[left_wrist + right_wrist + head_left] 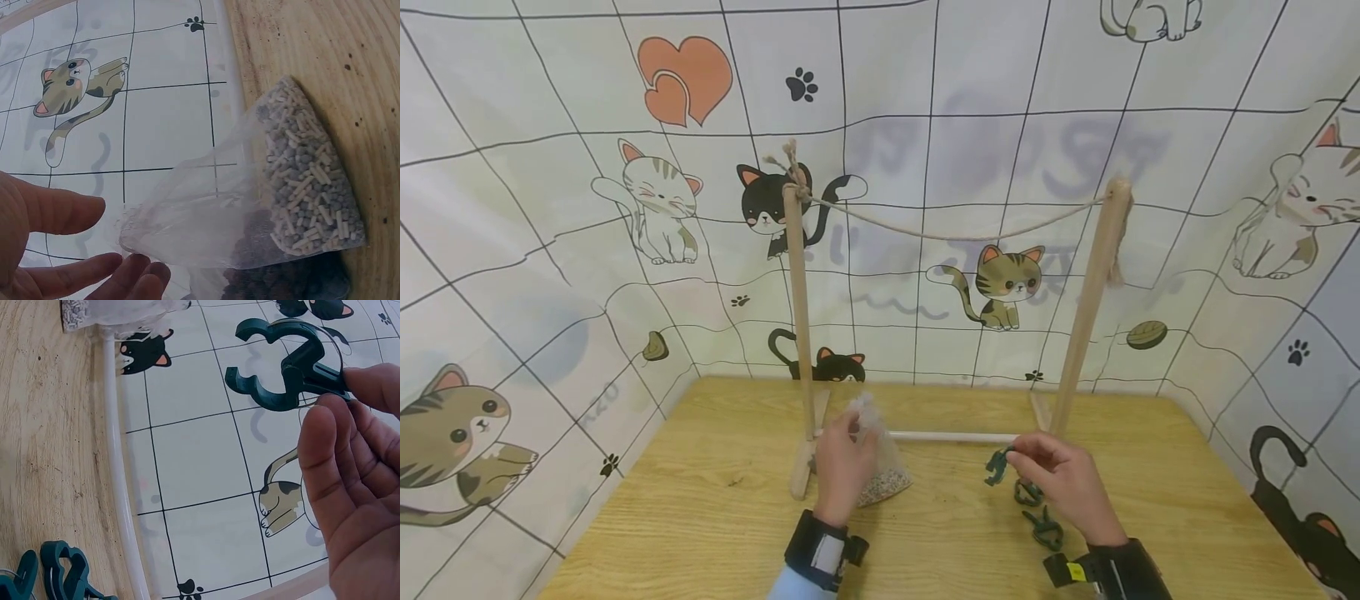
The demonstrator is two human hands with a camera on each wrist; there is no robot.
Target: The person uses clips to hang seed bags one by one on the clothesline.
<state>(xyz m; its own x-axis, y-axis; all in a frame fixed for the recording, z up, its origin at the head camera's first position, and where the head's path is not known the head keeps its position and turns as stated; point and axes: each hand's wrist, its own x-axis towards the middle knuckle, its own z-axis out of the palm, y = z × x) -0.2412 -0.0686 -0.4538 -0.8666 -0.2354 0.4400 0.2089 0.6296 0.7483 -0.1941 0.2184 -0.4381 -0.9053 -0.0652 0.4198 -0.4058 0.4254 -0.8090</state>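
My left hand (pixel 842 467) is at the top of a clear plastic bag (pixel 886 458) with pale and grey pellets in its bottom. In the left wrist view the thumb stands apart from the bag (pixel 206 212), while the fingertips are right at its top edge. A second bag (pixel 287 284) with dark contents shows behind it. Between thumb and fingers, my right hand (pixel 1063 479) pinches the handles of a dark green spring clip (pixel 290 369), its curved jaws spread apart. Two more green clips (pixel 1043 529) lie on the table just below this hand.
A wooden frame stands on the table (pixel 955 533), with a left post (pixel 797 300), a right post (pixel 1092 308) and a sagging rope (pixel 940 237) between their tops. A white rod (pixel 955 437) runs low between the posts. A cat-print cloth (pixel 895 167) surrounds the table's back and sides.
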